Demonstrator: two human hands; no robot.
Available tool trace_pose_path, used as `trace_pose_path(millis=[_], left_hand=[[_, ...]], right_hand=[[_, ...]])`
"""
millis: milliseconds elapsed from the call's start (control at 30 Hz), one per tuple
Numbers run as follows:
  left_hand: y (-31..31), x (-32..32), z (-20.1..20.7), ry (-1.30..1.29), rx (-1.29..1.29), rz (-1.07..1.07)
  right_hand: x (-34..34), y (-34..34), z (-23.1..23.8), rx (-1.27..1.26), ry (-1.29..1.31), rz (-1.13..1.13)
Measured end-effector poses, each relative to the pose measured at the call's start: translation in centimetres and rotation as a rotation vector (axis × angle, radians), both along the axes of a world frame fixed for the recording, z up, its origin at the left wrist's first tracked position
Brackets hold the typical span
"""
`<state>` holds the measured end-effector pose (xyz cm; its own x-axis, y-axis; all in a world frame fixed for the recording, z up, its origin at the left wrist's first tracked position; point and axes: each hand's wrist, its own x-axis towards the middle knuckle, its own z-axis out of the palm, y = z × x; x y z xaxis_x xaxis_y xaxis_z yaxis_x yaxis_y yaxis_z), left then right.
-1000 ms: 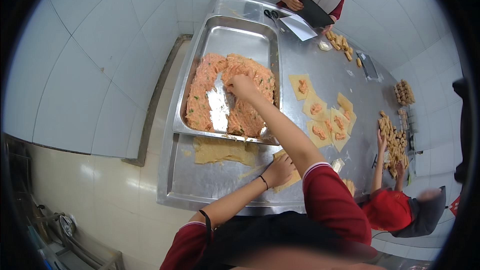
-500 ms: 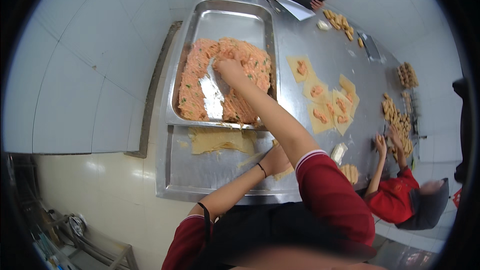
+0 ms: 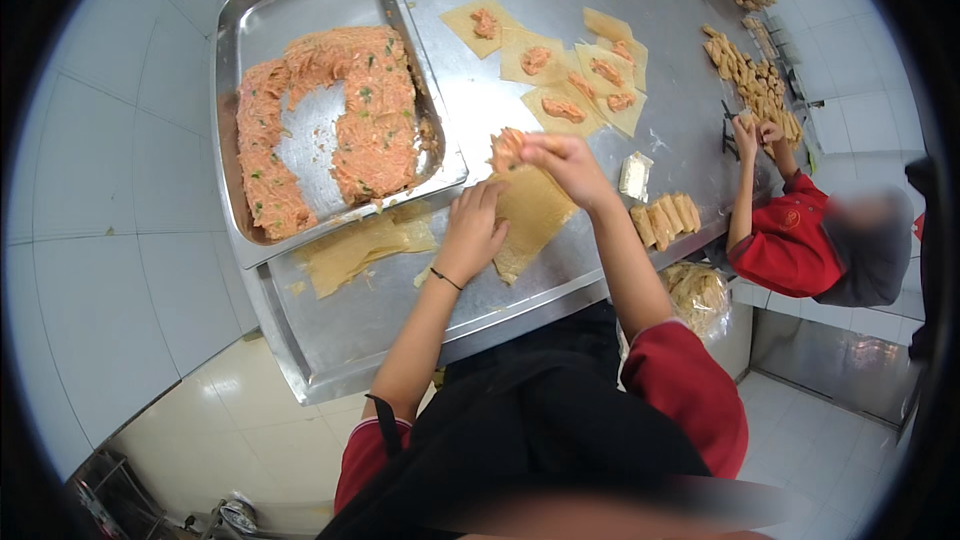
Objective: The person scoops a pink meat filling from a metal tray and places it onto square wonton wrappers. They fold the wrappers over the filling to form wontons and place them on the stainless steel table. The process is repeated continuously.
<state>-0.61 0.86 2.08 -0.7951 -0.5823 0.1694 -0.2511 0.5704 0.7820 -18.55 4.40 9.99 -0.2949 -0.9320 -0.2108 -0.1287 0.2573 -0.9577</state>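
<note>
A: Handling?
B: Left hand [image 3: 472, 240]: fingers and thumb apart, touching the sheet [image 3: 535, 215]; lump [image 3: 507, 150], at the sheet's far edge: likely soft, sticky; grip its side lightly; sheet, on the table [image 3: 320, 340]: likely light, limp, tearable; hold by edges;
A: Right hand [image 3: 568, 170]?
B: Fingertips clamped on the lump.

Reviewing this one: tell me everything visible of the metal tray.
The metal tray is a rectangular, shiny silver pan with raised walls, rounded corners and a flat rim. It sits on the left of the metal table, slightly askew. Orange-pink filling flecked with green forms an arch around a bare patch of its bottom; its far end is bare. Pale yellow sheets show along its near edge. The left hand is by its near right corner; contact is unclear.
</note>
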Motion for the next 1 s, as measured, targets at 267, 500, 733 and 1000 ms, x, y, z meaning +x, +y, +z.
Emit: trace_pose_path(millis=[267, 500, 733, 1000], left_hand=[[0.1, 0.1, -0.2, -0.037, 0.046, 0.02], [-0.2, 0.0, -0.2, -0.067, 0.079, 0.012], [-0.2, 0.0, -0.3, -0.074, 0.056, 0.009], [0.0, 0.2, 0.0, -0.061, 0.071, -0.01]], right_hand=[[1.6, 6.7, -8.6, -0.221, 0.712, -0.024], [0.0, 6.7, -5.4, -0.145, 0.972, -0.083], [0.7, 6.8, -7.6, -0.274, 0.777, 0.19], [1.2, 6.8, -7.4, -0.257, 0.813, -0.079]])
